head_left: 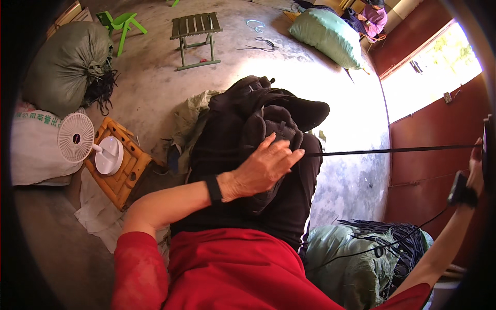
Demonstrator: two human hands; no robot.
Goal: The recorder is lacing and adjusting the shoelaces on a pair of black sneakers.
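Observation:
A dark shoe-like padded piece (281, 119) lies across my lap on black trousers, beside other black pieces. My left hand (263, 168) is on it, fingers bent, the thumb hidden underneath. From its fingertips a flat black lace (387, 151) runs taut to the far right. There my right hand (475, 165) grips the lace's other end with the arm stretched out; the dark picture rim partly hides its fingers. Black bands circle both wrists; a small dark device (456, 188) with a thin cable sits at the right one.
At left, a white fan (108, 155) stands on a bamboo stool (132, 175) beside stuffed sacks (64, 67). A folding stool (196, 39) is ahead. Dark laces (398, 248) lie on a green sack by my right leg. Another person (374, 20) sits at the far right.

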